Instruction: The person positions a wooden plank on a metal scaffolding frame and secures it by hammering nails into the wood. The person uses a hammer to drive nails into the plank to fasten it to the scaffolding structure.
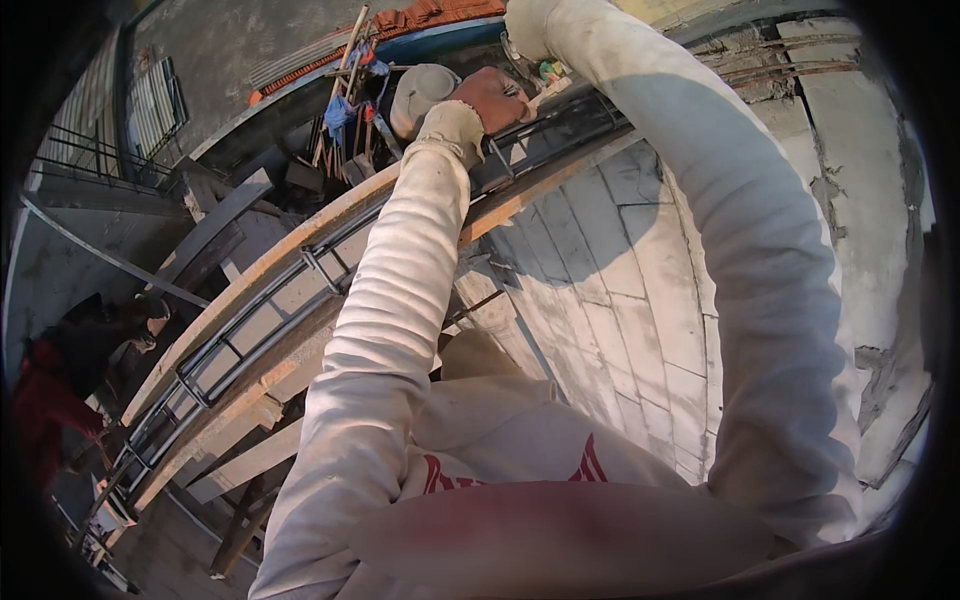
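Observation:
My left hand [492, 98] is at the top middle, at the far end of a long cream sleeve. Its fingers curl inward over the steel rebar cage [545, 130]; what they hold, if anything, is hidden. Close by on its left is a pale rounded object [420, 97], partly behind the cuff. My right sleeve [680, 110] arches up to the top edge. The right hand does not show past its cuff. The cage runs diagonally between wooden boards [270, 262] beside the block wall.
Grey block masonry [610, 290] spreads below and right. Sticks and blue scraps [345, 112] stand beyond the boards. Loose planks [215, 225] lie at left. Someone in red clothing [55, 405] is at the far left, lower down. Orange tiles or bricks [420, 14] line the top.

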The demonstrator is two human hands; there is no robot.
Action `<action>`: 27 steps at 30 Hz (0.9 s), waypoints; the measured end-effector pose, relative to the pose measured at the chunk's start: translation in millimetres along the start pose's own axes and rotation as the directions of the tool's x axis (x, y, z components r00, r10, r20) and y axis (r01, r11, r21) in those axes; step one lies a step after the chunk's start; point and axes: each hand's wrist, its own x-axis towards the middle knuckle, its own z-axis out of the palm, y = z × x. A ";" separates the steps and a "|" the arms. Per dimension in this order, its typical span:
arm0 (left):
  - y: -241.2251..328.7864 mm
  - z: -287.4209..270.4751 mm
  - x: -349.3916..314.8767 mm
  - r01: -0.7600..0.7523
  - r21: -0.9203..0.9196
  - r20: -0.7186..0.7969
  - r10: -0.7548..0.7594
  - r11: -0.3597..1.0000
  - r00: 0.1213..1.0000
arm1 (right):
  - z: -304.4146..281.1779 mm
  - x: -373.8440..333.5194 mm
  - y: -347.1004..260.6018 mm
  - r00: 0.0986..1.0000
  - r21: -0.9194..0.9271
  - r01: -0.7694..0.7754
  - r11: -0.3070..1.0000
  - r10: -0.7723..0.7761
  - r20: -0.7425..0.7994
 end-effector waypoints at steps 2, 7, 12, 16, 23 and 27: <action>0.3 3.7 -2.1 0.001 -0.012 -0.044 -0.002 1.000 0.999 | 2.1 -4.7 1.7 1.000 0.038 -0.011 0.999 0.012 -0.018; 8.3 3.3 -3.1 -0.051 -0.147 0.050 0.059 0.988 0.997 | -1.2 -26.8 8.2 0.965 0.268 0.004 0.963 0.066 -0.254; -1.8 4.6 -12.1 -0.181 -0.030 -0.123 0.176 0.983 0.977 | -11.5 -119.1 -6.7 0.775 0.684 0.229 0.693 0.295 -0.559; -39.3 -9.2 5.4 -0.192 0.024 -0.041 0.193 0.981 0.980 | 8.5 -211.2 -38.0 0.800 0.968 0.157 0.195 0.550 -0.241; 56.4 -20.6 -31.7 0.057 -0.593 -0.239 -0.243 0.803 0.940 | 117.7 -325.0 -89.7 0.688 0.945 -0.137 -0.296 0.658 0.305; 67.4 -30.7 -58.9 -0.070 -0.981 -0.106 -0.196 0.182 0.975 | 109.6 -328.2 -99.0 0.716 0.888 -0.074 -0.454 0.595 0.365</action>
